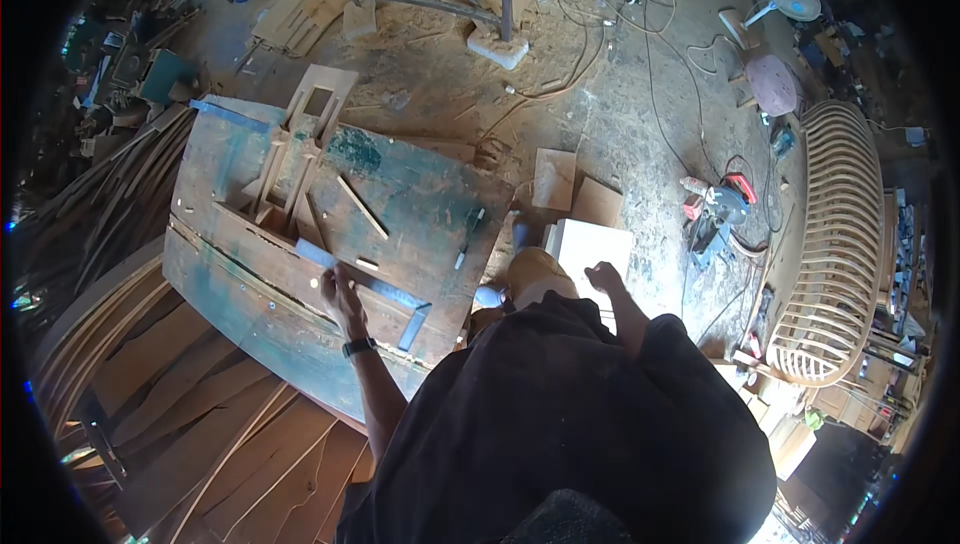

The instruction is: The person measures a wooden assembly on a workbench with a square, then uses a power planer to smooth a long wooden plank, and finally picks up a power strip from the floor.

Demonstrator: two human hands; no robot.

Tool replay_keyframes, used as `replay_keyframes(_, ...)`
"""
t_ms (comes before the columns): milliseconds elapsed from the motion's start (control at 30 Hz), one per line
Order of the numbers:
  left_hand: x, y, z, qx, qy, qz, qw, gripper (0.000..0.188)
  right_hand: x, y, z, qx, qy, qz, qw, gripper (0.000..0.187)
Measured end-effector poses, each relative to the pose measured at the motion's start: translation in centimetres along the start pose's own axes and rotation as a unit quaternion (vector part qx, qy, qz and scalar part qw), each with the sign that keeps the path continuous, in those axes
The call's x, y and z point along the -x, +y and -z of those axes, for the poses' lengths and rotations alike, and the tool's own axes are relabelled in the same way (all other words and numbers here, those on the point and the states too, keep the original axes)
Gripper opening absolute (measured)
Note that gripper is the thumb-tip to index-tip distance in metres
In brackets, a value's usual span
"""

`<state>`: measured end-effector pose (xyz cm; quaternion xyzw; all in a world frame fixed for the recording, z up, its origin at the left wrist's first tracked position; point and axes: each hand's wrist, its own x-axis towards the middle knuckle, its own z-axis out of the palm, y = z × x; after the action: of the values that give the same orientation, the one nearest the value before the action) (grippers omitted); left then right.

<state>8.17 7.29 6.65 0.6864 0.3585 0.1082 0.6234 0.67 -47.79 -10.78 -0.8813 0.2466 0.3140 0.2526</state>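
Note:
My left hand (342, 302), with a dark watch on its wrist, reaches over the worn green and brown workbench (420, 189). Its fingers are closed around the long arm of a bluish L-shaped metal square (390, 293), whose short arm points toward me. Just beyond the square's far end, a pale wooden frame (300, 149) lies across the bench and overhangs the far edge. A thin wood strip (362, 208) and a small wood block (367, 264) rest nearby. My right hand (603, 278) is a loose fist beside a white board (592, 249); nothing shows in it.
On the right stands a large ribbed wooden frame (828, 244). A power tool (722, 214) and cables lie on the dusty floor, near a round stool (770, 84) and a fan (795, 0). Curved planks (190, 394) are stacked left of the bench.

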Motion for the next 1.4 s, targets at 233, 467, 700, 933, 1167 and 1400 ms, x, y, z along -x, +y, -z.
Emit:
replay_keyframes(233, -3.6, -5.2, -8.8, -0.367, 0.064, -0.298, 0.879, 0.076, 2.7, -16.7, 2.8, -0.032, 0.105, 0.411, 0.905, 0.059)
replay_keyframes(467, 3.8, -10.4, -13.2, -0.404, -0.036, -0.192, 0.893, 0.075, 0.5, -26.2, 1.7, 0.249, 0.023, 0.618, 0.746, 0.054)
replay_keyframes(700, 5.8, -9.3, -14.5, -0.407, 0.072, -0.138, 0.9, 0.074, -6.9, -29.3, 2.6, 0.216, -0.024, 0.76, 0.612, 0.019)
replay_keyframes(933, 6.5, -14.1, -14.8, -0.382, 0.156, -0.12, 0.903, 0.069, -10.5, -35.1, 5.4, 0.258, -0.065, 0.739, 0.619, 0.026)
replay_keyframes(1167, 4.8, -11.4, -15.0, -0.348, 0.175, -0.021, 0.921, 0.062, -10.5, -35.8, 5.4, 0.172, -0.044, 0.696, 0.696, 0.034)
replay_keyframes(1400, 1.3, -5.9, -19.9, -0.398, 0.169, -0.1, 0.896, 0.066, -9.8, -34.1, 3.7, 0.183, -0.005, 0.643, 0.743, 0.034)
